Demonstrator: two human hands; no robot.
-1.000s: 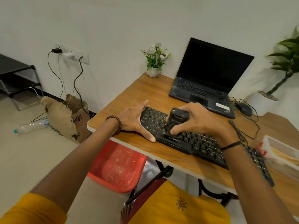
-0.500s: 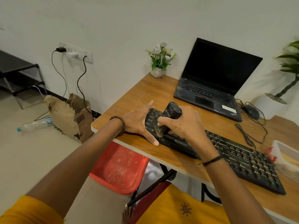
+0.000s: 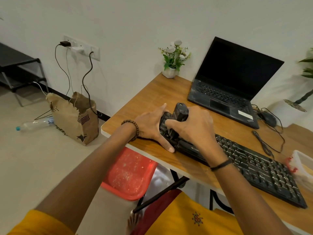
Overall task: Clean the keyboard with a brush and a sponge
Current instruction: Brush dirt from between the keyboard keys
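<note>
A black keyboard (image 3: 257,168) lies slantwise along the front of the wooden desk (image 3: 162,92). My right hand (image 3: 194,128) grips a black brush (image 3: 180,112) by its thick handle, and the bristles touch the keys at the keyboard's left end. My left hand (image 3: 150,128) rests flat against that left end, thumb along the front edge and fingers straight. No sponge shows clearly.
An open black laptop (image 3: 227,89) stands behind the keyboard, a small flower pot (image 3: 171,72) at the desk's back left corner. A mouse (image 3: 267,118) with loose cables lies right of the laptop. A clear tub (image 3: 303,165) sits at the far right, a red stool (image 3: 130,173) beneath the desk.
My right hand has swept the brush leftward along the keys, from the middle left of the keyboard to its left end. My left hand has stayed at that end.
</note>
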